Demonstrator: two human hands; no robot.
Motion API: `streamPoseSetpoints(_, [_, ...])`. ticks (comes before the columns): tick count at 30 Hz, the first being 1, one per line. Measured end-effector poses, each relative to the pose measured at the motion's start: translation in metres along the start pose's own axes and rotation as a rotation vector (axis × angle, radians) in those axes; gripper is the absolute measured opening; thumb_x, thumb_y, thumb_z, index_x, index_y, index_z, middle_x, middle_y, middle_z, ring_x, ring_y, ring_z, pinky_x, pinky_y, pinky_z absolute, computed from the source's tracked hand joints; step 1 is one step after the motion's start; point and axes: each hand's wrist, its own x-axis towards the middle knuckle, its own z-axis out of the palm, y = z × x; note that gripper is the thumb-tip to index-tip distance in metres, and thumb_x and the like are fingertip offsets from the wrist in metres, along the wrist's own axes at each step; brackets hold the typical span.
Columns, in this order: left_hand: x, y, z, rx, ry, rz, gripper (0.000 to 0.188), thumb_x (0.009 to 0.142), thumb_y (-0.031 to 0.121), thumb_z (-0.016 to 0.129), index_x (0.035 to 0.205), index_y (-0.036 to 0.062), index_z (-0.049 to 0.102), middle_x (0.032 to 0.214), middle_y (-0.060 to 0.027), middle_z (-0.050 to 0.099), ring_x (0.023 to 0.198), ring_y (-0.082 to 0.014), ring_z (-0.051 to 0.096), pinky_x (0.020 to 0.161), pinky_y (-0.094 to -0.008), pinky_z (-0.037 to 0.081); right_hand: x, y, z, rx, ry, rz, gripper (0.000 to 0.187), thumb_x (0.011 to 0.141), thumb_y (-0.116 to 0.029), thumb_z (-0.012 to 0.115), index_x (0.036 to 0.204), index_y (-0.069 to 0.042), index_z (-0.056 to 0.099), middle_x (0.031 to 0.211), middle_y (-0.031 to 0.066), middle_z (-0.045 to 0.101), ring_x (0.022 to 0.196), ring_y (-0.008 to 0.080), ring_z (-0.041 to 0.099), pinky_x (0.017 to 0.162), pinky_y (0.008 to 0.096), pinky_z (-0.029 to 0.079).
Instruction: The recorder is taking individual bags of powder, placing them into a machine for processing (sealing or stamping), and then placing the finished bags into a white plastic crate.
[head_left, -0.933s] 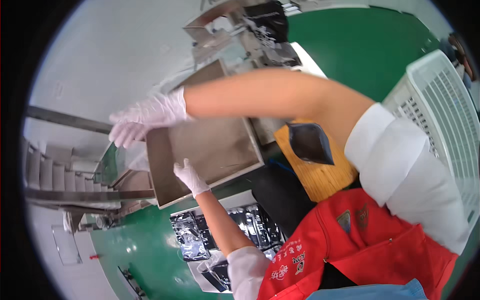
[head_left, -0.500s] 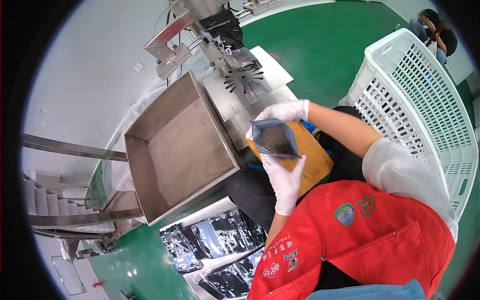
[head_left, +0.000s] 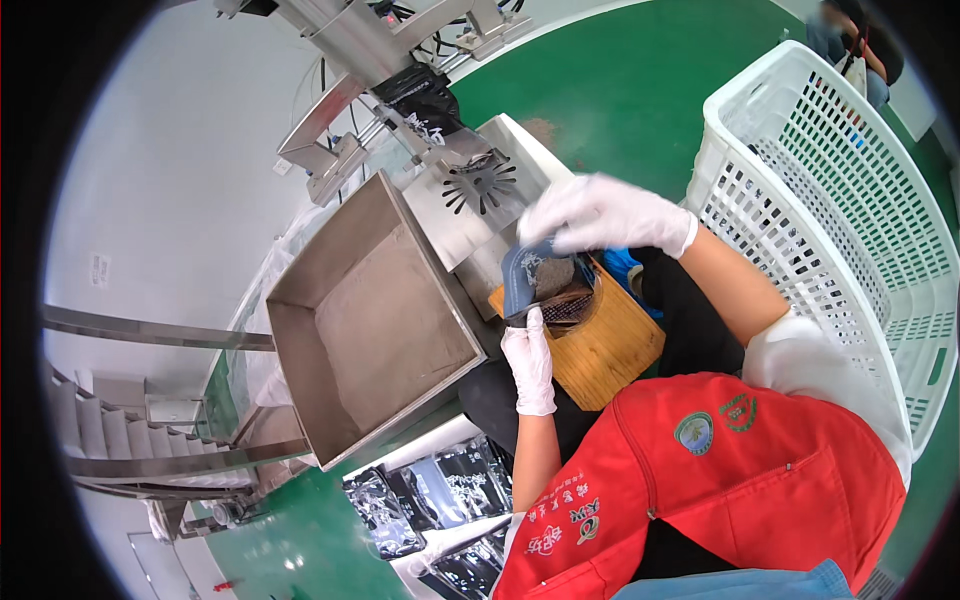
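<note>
A blue-grey pouch stands open at the top, with grey-brown powder inside. Its near edge is pinched between the thumb and fingers of my left hand, in a white glove. Over the pouch's far edge is my right hand, also gloved and smeared by motion. Its fingers bend down toward the pouch, and whether they grip it I cannot tell. Beneath the pouch a wooden board rests by my legs. Beside the pouch's opening shows a dark, shiny, see-through part.
Left of my hands is a deep steel tray holding a layer of brown powder. A metal machine with a slotted disc stands beyond. White plastic crates are at right. Several black and silver pouches lie lower left. A person sits far right.
My right hand has left the pouch's side and risen over its far edge. My left hand has shifted left to the near edge. The pouch has turned and its opening looks narrower.
</note>
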Motion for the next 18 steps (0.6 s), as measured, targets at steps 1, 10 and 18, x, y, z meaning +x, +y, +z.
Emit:
streamPoseSetpoints(1, [0.000, 0.005, 0.003, 0.097, -0.008, 0.016, 0.032, 0.098, 0.025, 0.056, 0.114, -0.0022, 0.064, 0.102, -0.0039, 0.066, 0.092, -0.0116, 0.057, 0.083, -0.0272, 0.044, 0.004, -0.020, 0.007, -0.052, -0.105, -0.016, 0.019, 0.076, -0.014, 0.065, 0.092, -0.006, 0.072, 0.090, 0.0121, 0.069, 0.089, 0.0352, 0.063, 0.086, 0.0389, 0.048])
streamPoseSetpoints(10, [0.016, -0.001, -0.018, 0.063, 0.032, 0.050, 0.034, 0.100, 0.027, 0.052, 0.110, -0.0026, 0.065, 0.098, -0.0033, 0.066, 0.088, -0.0097, 0.055, 0.080, -0.0267, 0.044, 0.000, -0.028, 0.009, -0.624, -0.345, -0.067, 0.011, 0.066, -0.016, 0.067, 0.062, -0.007, 0.064, 0.059, 0.0115, 0.059, 0.062, 0.0296, 0.061, 0.096, 0.0374, 0.043])
streamPoseSetpoints(18, [0.033, 0.002, -0.039, 0.093, -0.107, 0.044, 0.030, 0.098, 0.024, 0.054, 0.110, -0.0018, 0.065, 0.097, -0.0008, 0.065, 0.087, -0.0094, 0.055, 0.081, -0.0268, 0.044, 0.030, -0.013, -0.019, -0.361, 0.102, 0.054, 0.014, 0.071, -0.018, 0.066, 0.073, -0.004, 0.067, 0.065, 0.0129, 0.060, 0.066, 0.0317, 0.061, 0.063, 0.0398, 0.049])
